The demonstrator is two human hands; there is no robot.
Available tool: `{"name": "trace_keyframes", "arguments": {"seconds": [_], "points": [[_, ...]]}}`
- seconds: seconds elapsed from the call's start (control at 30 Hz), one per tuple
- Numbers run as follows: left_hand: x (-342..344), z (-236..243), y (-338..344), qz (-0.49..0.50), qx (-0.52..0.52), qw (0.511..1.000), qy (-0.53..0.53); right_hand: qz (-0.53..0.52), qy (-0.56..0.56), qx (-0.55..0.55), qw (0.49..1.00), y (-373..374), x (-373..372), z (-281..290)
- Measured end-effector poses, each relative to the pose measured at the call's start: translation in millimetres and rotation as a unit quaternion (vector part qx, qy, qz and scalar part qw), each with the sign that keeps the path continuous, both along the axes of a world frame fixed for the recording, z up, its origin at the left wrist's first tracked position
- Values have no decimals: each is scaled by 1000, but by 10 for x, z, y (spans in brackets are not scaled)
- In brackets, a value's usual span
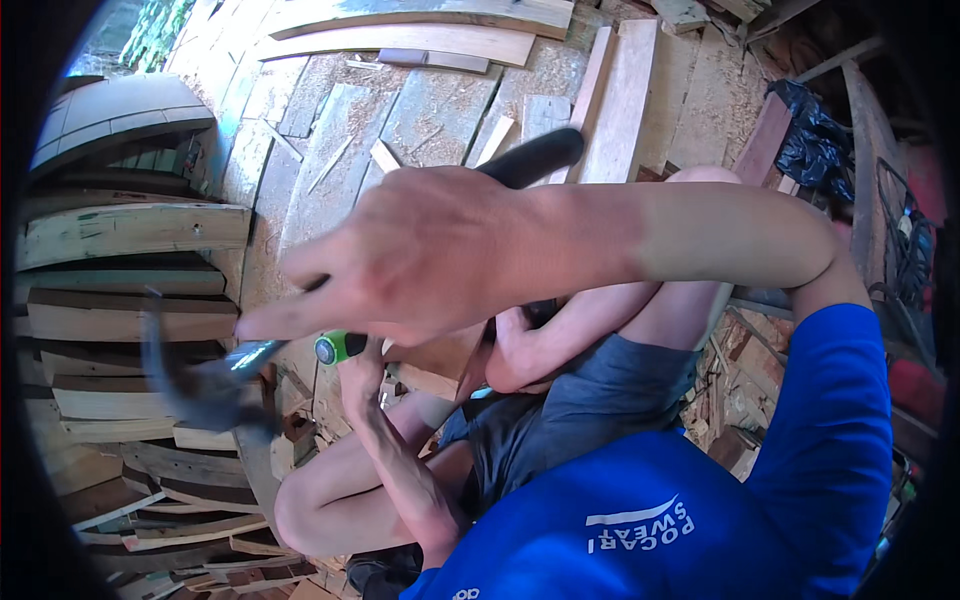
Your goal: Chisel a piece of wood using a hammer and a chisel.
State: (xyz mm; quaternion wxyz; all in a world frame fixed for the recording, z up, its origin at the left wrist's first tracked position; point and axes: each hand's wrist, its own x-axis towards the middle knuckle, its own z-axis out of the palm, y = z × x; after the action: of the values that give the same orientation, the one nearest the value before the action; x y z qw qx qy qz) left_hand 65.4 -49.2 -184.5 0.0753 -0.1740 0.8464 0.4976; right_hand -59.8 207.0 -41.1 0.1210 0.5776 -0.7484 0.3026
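My right hand [400, 250] is wrapped around a claw hammer, raised across the middle of the view. The hammer's black grip [540, 158] sticks out behind the wrist, and its blurred metal head [205, 385] points to the left. Below it, my left hand [362, 375] closes around a tool with a green and black handle [332, 348], its rounded end facing up. The working end of that tool is hidden. Beside the left hand a wooden block [440, 368] lies between my crossed legs, partly covered by my right hand.
Curved wooden pieces [140, 315] are stacked along the left. Long boards [400, 42] lie on the sawdust-strewn plank floor [330, 130] ahead, with another board [620, 100] to the right. A black plastic bag [812, 135] sits at the far right. Wood scraps [745, 380] lie near my right knee.
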Motion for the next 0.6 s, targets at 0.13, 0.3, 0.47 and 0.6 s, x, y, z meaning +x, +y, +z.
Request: {"name": "trace_keyframes", "arguments": {"seconds": [0.13, 0.3, 0.47, 0.6], "points": [[-53, 56, 17, -54, -94, 994, 28, 26, 37, 122, 991, 12, 20, 36], [-61, 179, 36, -25, -59, 997, -49, 34, -71, -38, 996, -30, 25, 114], [-170, 270, 61, -92, 72, 993, -7, -6, 5, 139, 990, -59, -117, 145], [-153, 266, 77, -35, 36, 997, -65, 13, -86, -80, 993, -87, -120, 112]]}}
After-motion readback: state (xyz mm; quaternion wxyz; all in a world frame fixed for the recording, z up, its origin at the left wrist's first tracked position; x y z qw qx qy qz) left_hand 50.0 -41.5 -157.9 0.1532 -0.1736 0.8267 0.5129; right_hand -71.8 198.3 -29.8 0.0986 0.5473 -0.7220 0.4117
